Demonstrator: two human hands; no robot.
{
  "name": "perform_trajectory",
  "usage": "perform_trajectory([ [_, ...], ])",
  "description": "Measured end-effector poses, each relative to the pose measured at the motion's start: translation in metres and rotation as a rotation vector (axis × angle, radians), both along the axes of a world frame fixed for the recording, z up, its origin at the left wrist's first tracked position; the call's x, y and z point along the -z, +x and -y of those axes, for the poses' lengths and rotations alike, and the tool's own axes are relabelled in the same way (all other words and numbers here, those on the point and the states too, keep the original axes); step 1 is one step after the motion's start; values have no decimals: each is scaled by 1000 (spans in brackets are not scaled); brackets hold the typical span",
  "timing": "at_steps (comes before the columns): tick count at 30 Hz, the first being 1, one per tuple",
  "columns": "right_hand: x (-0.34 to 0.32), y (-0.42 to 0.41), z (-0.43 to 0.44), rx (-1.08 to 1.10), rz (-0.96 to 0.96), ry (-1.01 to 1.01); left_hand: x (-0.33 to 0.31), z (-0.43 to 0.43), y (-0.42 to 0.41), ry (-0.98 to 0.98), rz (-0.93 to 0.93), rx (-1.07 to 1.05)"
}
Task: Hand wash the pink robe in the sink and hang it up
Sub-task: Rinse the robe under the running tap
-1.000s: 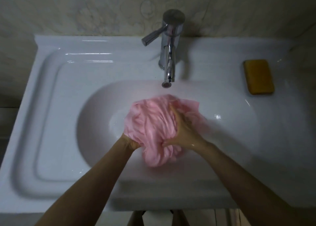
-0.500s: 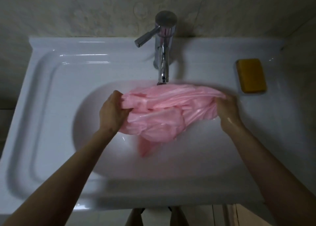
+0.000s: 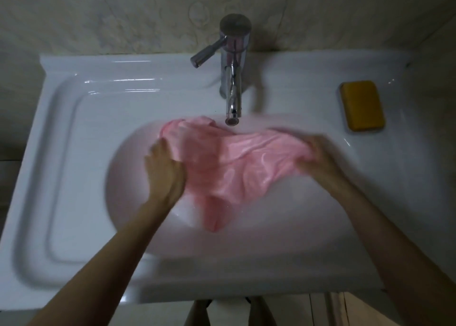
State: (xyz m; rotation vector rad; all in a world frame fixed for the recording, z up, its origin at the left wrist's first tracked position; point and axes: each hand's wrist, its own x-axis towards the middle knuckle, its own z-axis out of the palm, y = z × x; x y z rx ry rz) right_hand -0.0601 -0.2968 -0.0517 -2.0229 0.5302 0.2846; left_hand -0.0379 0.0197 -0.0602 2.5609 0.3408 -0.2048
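Both bare forearms reach in from the near edge over the white ceramic sink (image 3: 74,157). The left hand (image 3: 164,167) has its fingers curled into the left end of the thin, glossy pink robe (image 3: 237,162) and grips a bunch of cloth against the basin's left slope. The right hand (image 3: 320,157) is smeared by motion. The cloth gathers tight into it, so it appears to clutch the right end, though its fingers cannot be made out.

The robe is stretched across the bowl between the two hands, and a loose fold trails down toward the bottom of the basin. Its far edge lies just below the spout of the chrome single-lever tap (image 3: 233,78). I can see no stream of water coming from the tap. On the far right ledge, well apart from the hands, sits a yellow rectangular soap bar (image 3: 362,105). Pale marbled wall tiles (image 3: 123,17) stand behind the sink.

This looks like the scrubbing stage of the wash, with nothing wrung out or hung up yet. The next move probably calls for bringing the two gripped ends together to rub cloth on cloth, keeping the trailing fold inside the bowl.
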Motion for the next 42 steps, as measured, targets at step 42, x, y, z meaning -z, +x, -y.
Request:
perform_trajectory([
  [42,-7,-2,-25,412,-29,100,-37,6,18,-638,11,156],
])
